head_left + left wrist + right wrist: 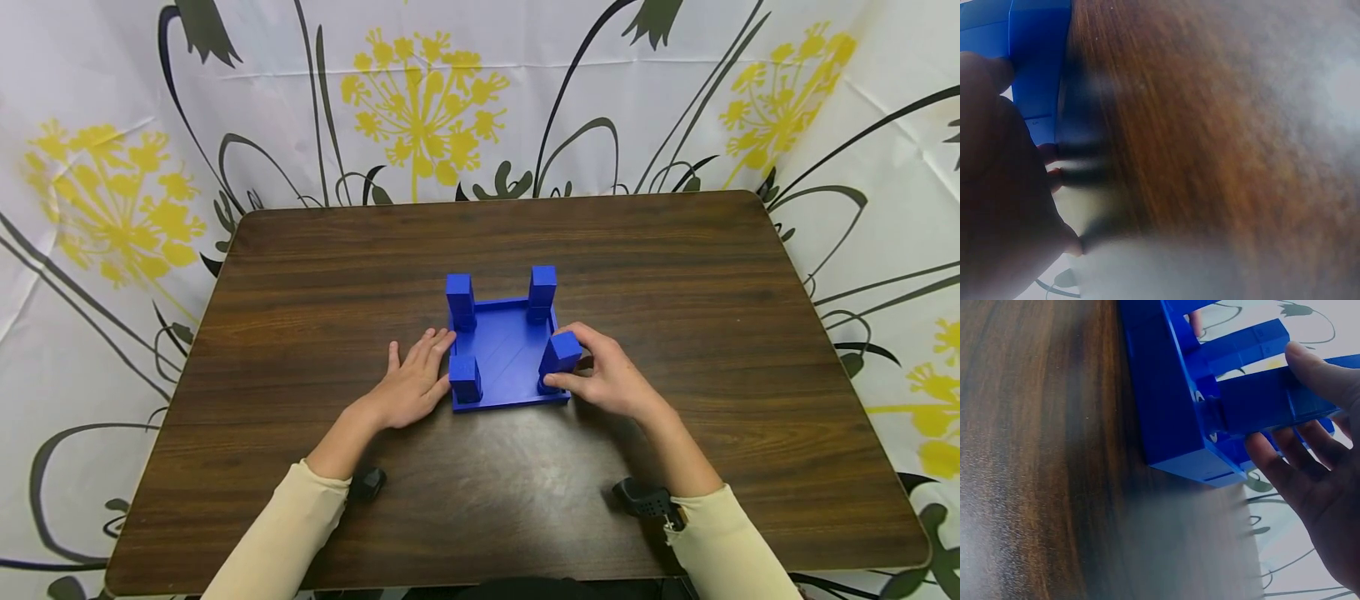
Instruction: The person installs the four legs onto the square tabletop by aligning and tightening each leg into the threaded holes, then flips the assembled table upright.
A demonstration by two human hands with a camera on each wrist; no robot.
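A shallow blue tray-like base point(510, 342) lies on the table with blue square posts standing at its corners. My right hand point(611, 375) grips the near-right post point(561, 353), which leans slightly; in the right wrist view my thumb and fingers point(1316, 372) are on opposite sides of that post point(1260, 403), and a narrower part joins it to the base point(1166, 394). My left hand point(408, 383) lies with fingers extended against the base's left side, next to the near-left post point(465, 378). In the left wrist view the left hand point(1004, 187) touches the blue plastic point(1038, 62).
The brown wood-grain table point(337, 275) extends around the base. Behind it hangs a white cloth point(525, 100) with yellow and grey plant prints. Black devices are worn at both wrists, one of them point(641, 497) at the right.
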